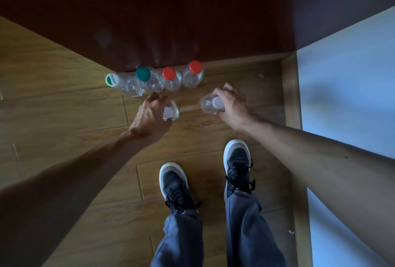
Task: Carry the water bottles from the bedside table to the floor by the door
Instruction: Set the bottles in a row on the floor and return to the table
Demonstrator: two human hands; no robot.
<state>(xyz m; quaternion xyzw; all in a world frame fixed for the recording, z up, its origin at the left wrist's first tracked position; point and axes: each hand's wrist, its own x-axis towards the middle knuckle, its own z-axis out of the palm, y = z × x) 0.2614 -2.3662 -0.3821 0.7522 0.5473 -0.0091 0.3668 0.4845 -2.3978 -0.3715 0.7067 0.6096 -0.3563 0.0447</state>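
The dark brown door (171,21) fills the top of the view, and the wood-plank floor (53,100) runs out from its foot to a pale wall (352,87) on the right. The person stands facing the door in dark trousers and black shoes (174,183), bent over with both bare arms reaching down. Four clear water bottles stand upright in a row (162,83) against the door's lower edge, close together, with one white-and-green cap, one teal and two red. Just in front of that row, the left grip (149,117) is curled round the top of a white-capped bottle (173,112). The right grip (232,104) pinches the neck of another white-capped bottle (207,104) in the same way. Both bottles are upright and low, but I cannot tell whether their bases touch the floor. This looks like the setting-down step, late in the task. The next move calls for seating both bottles flat, clear of the row so none is knocked, then loosening the fingers and lifting straight up.
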